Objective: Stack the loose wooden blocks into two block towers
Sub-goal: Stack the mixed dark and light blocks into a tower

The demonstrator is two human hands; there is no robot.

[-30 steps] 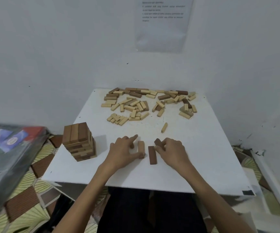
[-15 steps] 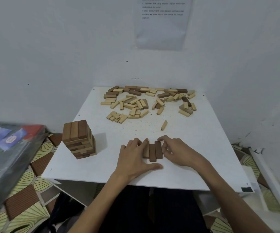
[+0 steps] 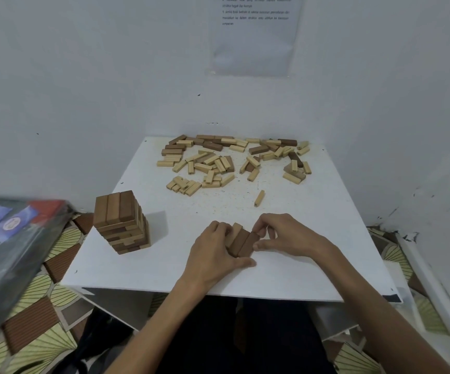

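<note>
Both hands meet at the near middle of the white desk (image 3: 315,238), closed in on a row of three blocks (image 3: 241,242) lying side by side, a pale one on the left and two darker brown ones beside it. The left hand (image 3: 213,255) cups the row's left side, fingers curled over the far end and thumb stretched along the near end. The right hand (image 3: 285,236) pinches the right-most block, fingertips at the far end and thumb at the near corner. So both hands are grasping the row between them; whether it sits flat on the desk or is slightly raised, I cannot tell. Well to the left, near the desk's left edge, stands a finished tower (image 3: 121,222) of crossed layers, three brown blocks across its top, upright and apart from the hands. At the far side of the desk, against the wall, lies the scattered pile of loose blocks (image 3: 218,163), mostly pale with some dark ones among them, and one single pale block (image 3: 259,198) lies alone between the pile and the hands. A printed sheet of paper (image 3: 253,44) is stuck on the wall above, and a glossy box (image 3: 8,238) juts in at the left over a patterned floor mat (image 3: 43,306).
</note>
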